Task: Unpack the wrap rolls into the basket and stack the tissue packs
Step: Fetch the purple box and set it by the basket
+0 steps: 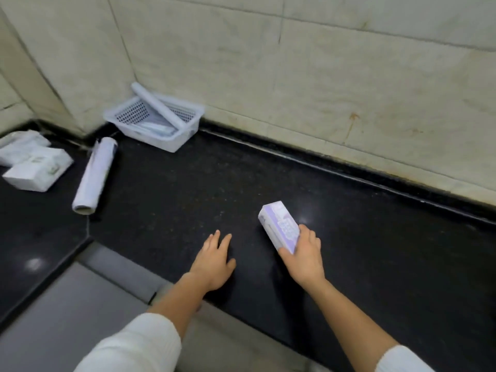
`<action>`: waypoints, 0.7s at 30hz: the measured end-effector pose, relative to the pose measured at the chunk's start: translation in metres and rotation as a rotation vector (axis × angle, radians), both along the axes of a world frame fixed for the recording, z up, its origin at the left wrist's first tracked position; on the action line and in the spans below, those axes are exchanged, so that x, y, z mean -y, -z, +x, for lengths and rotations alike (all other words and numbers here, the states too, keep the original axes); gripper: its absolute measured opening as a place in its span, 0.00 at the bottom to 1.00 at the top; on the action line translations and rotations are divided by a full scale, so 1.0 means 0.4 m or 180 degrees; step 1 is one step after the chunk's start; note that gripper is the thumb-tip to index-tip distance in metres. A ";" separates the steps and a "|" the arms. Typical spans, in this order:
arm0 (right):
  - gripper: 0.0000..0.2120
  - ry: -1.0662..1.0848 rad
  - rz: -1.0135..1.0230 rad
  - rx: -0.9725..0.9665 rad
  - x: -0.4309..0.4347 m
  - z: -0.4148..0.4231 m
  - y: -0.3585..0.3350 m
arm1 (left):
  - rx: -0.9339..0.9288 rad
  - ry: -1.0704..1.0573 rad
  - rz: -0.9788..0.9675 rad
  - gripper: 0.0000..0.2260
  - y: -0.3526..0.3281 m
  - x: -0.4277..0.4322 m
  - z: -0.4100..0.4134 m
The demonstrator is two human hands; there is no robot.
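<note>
My right hand (304,257) grips a purple-and-white tissue pack (279,225) just above the black counter, right of centre. My left hand (214,260) rests flat on the counter with fingers spread, holding nothing. A white perforated basket (171,142) sits against the wall at the back left, with one long wrap roll (158,104) leaning across its rim and more white items inside. Another wrap roll (94,174) lies on the counter left of the basket. White tissue packs (37,169) lie in a loose pile at the far left.
The black stone counter (241,183) runs along a beige tiled wall (295,63) and turns a corner at the left. A grey surface (67,304) lies below the counter's front edge.
</note>
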State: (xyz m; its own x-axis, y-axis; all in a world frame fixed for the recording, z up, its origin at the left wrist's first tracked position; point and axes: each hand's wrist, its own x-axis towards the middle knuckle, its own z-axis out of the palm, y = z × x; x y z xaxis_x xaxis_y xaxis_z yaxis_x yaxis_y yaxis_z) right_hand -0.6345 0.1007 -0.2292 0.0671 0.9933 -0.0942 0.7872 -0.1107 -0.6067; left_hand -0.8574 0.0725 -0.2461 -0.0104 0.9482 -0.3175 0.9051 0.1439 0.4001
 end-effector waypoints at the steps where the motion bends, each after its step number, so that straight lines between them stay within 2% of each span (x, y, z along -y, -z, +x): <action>1: 0.32 -0.0075 0.0012 -0.0026 -0.010 -0.064 0.002 | -0.0037 -0.0048 0.0032 0.31 -0.004 -0.009 -0.071; 8: 0.27 -0.0312 -0.0073 -0.0237 -0.041 -0.538 0.011 | -0.0007 -0.0243 0.0210 0.31 -0.029 -0.031 -0.533; 11: 0.29 -0.0574 -0.0203 -0.0206 -0.044 -0.701 0.003 | -0.0019 -0.0267 0.0279 0.32 -0.057 -0.035 -0.683; 16: 0.32 -0.1048 -0.0312 -0.0194 -0.097 -0.878 -0.029 | 0.0175 -0.0292 0.0751 0.37 -0.098 -0.071 -0.830; 21: 0.34 -0.1177 -0.0397 -0.0428 -0.178 -0.975 -0.073 | 0.0174 -0.0087 0.0848 0.42 -0.118 -0.115 -0.885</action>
State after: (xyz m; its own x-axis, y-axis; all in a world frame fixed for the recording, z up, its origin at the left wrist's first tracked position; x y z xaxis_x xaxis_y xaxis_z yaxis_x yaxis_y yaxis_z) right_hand -1.0247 0.1720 -0.2000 -0.3135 0.9285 -0.1989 0.7022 0.0857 -0.7068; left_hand -1.2115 0.1183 -0.1990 -0.0268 0.9980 -0.0577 0.8784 0.0511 0.4752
